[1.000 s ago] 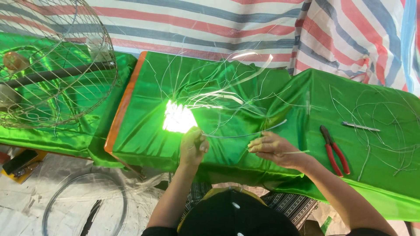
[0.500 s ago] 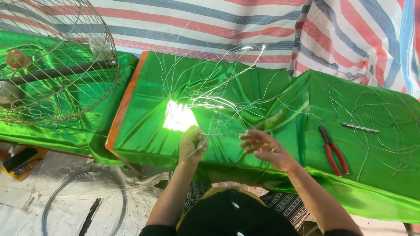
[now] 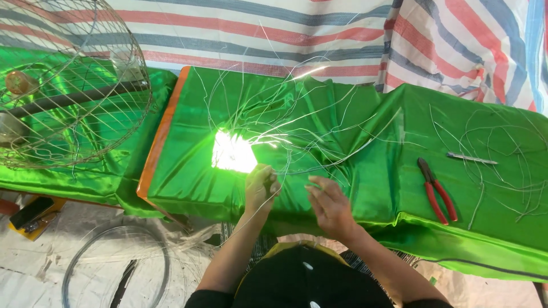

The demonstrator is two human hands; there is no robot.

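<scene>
My left hand (image 3: 260, 188) is closed, pinching a thin wire (image 3: 297, 171) at the near edge of the green cloth (image 3: 188, 188). My right hand (image 3: 328, 205) is open with fingers spread, just beside the left, holding nothing. The wire's long axis runs left to right, from my left fingertips past the right hand toward the table's middle; the right hand is nearer its free length. Red-handled pliers (image 3: 436, 191) lie well to the right. Farther left stands a wire cage (image 3: 68, 85).
</scene>
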